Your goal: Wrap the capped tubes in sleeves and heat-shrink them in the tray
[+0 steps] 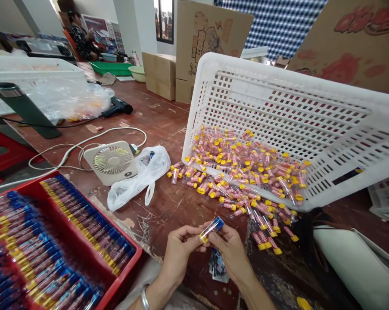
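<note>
Between my two hands is a small clear tube (211, 229) with a yellow end and a blue cap, tilted up to the right. My left hand (182, 248) pinches its yellow end, a bracelet on that wrist. Fingers of my right hand (228, 245) close around the blue-capped end. Below my hands lies a small stack of printed packets (217, 266), partly hidden by my right hand. Ahead, many loose yellow-capped tubes (233, 172) spill from a tipped white basket (278, 82). At left, a red tray (136, 254) holds rows of tubes with blue and yellow ends.
A small fan (113, 161) and a white plastic bag (139, 181) stand left of centre. Beyond are a cable, a hair dryer (118, 106) and a dark green flask (26, 110). A pale bag (352, 258) sits at right. A person (81, 38) sits in the background.
</note>
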Demonstrator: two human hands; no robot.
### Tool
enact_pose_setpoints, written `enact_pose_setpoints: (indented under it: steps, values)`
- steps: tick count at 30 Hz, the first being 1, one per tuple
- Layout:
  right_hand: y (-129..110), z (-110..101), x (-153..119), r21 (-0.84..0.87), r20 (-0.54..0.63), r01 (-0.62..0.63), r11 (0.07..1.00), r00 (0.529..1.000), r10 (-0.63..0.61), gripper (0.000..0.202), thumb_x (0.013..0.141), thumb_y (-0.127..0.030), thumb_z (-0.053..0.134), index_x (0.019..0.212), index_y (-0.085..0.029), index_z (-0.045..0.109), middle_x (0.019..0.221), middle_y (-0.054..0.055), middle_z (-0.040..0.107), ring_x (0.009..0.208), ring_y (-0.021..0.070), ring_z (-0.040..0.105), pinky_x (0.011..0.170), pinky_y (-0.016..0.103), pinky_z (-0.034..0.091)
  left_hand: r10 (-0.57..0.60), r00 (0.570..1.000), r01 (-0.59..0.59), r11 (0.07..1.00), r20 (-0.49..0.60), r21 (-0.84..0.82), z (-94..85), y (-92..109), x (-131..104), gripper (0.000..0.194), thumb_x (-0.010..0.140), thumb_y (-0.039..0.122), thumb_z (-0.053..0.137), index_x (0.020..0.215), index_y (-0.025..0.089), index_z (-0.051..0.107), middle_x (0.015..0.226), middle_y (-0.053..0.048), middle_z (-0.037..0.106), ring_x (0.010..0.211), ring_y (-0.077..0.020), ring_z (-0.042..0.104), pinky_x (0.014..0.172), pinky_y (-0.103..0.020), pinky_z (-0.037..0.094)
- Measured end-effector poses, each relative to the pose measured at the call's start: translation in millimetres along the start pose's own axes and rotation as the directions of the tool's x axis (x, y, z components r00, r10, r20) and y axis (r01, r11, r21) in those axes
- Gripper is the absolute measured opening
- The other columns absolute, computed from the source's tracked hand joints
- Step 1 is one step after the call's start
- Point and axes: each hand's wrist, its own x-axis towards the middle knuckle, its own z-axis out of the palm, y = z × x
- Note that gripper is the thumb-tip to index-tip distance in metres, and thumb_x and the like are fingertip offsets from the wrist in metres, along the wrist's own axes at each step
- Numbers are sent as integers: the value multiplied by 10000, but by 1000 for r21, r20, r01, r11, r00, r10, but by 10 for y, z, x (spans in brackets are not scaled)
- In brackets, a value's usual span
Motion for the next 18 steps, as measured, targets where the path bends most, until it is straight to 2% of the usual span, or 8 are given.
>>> enact_pose_setpoints:
  steps: [9,13,18]
  values:
    - [30,1,7,-31,-1,-5,1000,1000,5,344,753,-409,822,1011,-194,747,927,75,733,832,238,661,809,383,533,17,999,-16,1000,-48,6,9,-41,-2,279,569,310,909,693,128,737,609,-37,710,541,-111,629,537,-194,530]
    - [37,7,11,-39,-33,-9,999,999,7,344,753,-414,817,1008,-194,748,925,73,737,833,245,668,806,388,539,-11,999,11,1000,-45,1,-2,-24,15,283,566,312,911,693,131,735,619,-36,707,571,-120,639,551,-199,531]
    - [25,48,10,-144,-59,3,990,998,-11,370,726,-484,810,958,-200,758,929,87,750,860,280,679,809,395,541,-15,997,22,994,70,-107,10,59,-97,281,634,308,877,802,140,727,807,-60,730,707,-145,662,682,-254,557]
